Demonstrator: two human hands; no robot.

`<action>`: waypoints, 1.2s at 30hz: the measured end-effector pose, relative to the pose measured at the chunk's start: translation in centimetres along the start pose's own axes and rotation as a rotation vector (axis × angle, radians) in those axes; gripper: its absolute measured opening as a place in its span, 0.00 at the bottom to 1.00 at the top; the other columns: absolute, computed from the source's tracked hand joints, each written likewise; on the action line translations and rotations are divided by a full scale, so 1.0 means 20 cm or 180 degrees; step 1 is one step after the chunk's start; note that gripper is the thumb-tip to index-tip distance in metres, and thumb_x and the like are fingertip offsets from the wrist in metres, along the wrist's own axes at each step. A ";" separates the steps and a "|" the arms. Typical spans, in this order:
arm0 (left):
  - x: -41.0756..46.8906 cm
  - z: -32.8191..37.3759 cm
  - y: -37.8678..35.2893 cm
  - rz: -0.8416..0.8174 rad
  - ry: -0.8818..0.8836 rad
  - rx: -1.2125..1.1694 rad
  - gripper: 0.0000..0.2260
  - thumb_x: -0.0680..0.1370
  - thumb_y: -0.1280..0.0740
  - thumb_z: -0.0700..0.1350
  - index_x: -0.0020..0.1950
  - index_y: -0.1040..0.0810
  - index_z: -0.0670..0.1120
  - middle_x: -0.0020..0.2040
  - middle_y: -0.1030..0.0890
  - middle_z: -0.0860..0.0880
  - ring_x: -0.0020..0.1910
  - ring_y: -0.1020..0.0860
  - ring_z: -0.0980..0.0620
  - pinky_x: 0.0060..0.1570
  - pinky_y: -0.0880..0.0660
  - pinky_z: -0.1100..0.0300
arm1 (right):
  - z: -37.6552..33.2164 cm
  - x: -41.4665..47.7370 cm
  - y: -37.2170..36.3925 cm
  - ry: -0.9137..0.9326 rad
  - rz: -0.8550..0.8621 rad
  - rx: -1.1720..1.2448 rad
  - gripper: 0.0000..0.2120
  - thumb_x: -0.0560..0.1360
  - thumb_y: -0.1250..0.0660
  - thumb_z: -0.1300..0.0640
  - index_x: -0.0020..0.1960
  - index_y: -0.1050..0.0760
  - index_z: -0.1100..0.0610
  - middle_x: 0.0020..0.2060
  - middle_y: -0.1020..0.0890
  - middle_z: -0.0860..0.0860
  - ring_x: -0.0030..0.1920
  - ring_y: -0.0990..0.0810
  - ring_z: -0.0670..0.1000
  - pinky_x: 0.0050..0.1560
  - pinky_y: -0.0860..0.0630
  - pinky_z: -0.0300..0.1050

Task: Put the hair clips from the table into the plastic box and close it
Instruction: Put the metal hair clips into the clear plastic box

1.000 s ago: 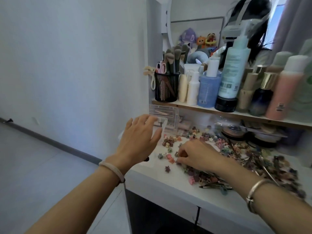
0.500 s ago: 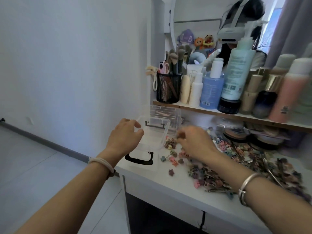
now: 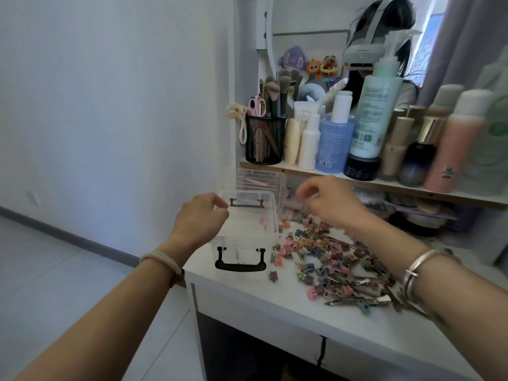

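Note:
A clear plastic box (image 3: 247, 237) with black handles stands open at the table's left front corner. My left hand (image 3: 202, 218) grips its left rim. One pink clip (image 3: 263, 221) shows inside the box. Its clear lid (image 3: 253, 180) seems to stand upright just behind it. Many small coloured hair clips (image 3: 310, 251) lie scattered on the white table (image 3: 275, 301) to the right of the box. My right hand (image 3: 330, 200) hovers blurred above them, just right of the box, with loosely curled fingers and nothing visible between them.
Long metal clips (image 3: 357, 299) lie near the front edge beside my right forearm. A shelf (image 3: 384, 185) above the table carries bottles and a black mesh brush cup (image 3: 265, 140). The table ends just left of the box, with floor below.
My left hand has taken hold of the box's rim. My right hand left the pile, came up beside the box, and a pink clip now shows inside the box.

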State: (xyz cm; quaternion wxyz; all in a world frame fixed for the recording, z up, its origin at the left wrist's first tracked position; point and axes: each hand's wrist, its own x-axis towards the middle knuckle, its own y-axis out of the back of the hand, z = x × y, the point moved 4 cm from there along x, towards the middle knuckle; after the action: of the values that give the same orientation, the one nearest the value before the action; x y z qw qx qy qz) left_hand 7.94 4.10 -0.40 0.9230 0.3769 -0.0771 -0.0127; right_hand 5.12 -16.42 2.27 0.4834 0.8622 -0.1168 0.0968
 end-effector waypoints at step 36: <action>0.04 0.13 -0.21 -0.0191 0.0054 -0.0383 0.15 0.77 0.42 0.40 0.64 0.34 0.45 0.53 0.26 0.45 0.50 0.24 0.43 0.48 0.29 0.53 | 0.15 -0.13 0.15 -0.0283 -0.0765 0.0604 0.02 0.73 0.32 0.60 0.42 0.23 0.54 0.39 0.17 0.53 0.34 0.20 0.47 0.38 0.22 0.37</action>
State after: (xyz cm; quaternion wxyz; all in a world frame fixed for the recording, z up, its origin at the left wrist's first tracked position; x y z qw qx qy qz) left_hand 8.46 -0.72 -1.46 0.9438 0.3229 -0.0571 -0.0419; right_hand 1.97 -20.21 2.34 0.4022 0.9152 -0.0244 0.0107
